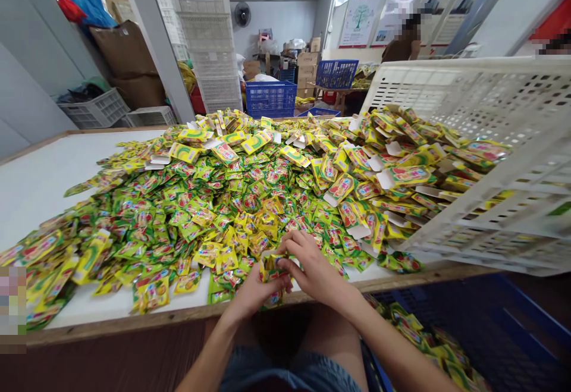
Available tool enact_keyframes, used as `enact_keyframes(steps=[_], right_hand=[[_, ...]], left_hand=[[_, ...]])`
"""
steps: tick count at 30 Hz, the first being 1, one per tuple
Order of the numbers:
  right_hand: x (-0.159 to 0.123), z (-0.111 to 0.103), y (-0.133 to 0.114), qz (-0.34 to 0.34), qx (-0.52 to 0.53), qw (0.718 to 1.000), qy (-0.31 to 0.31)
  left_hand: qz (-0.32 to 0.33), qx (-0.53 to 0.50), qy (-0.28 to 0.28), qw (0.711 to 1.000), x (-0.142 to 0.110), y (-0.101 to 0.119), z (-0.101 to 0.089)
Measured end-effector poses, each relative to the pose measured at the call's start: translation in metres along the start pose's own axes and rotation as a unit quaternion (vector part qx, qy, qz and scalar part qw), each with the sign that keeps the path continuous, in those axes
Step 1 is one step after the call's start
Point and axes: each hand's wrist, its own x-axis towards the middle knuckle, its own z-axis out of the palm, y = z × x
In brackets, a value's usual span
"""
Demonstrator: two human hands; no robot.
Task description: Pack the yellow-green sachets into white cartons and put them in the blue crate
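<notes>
My left hand (255,291) is closed around a small open carton (269,266), yellow and green, held upright at the table's front edge. My right hand (307,264) has its fingers at the carton's open top, pressed on small candy packets in its mouth. How many packets are inside is hidden. Just beyond my hands spreads a heap of green and yellow candy packets (187,213). Flat-sided yellow cartons with open white flaps (350,213) lie over the heap's right side and back.
A white perforated crate (504,213) lies tipped at the right, cartons spilling from it. Below the edge at right stands a blue crate (504,326) with filled packages. Tall stacked white crates (207,41) rise behind the white table (40,184). A person (404,38) is at the back right.
</notes>
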Motion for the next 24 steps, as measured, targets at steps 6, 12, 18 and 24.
enact_keyframes(steps=[6,12,18,24], right_hand=[[-0.005,0.018,0.008,-0.011,-0.008,1.000,-0.002],[-0.028,0.044,0.020,0.107,0.187,0.970,0.110],[-0.034,0.058,0.023,0.123,0.230,0.954,0.148],[-0.022,0.059,0.017,0.079,0.221,0.965,0.117]], left_hand=[[0.006,0.035,0.034,0.999,0.008,-0.006,-0.001],[0.054,0.000,0.036,0.998,0.013,-0.013,-0.005],[0.187,0.030,0.134,0.973,-0.001,-0.026,-0.006],[0.195,0.085,0.137,0.967,-0.006,-0.018,-0.019]])
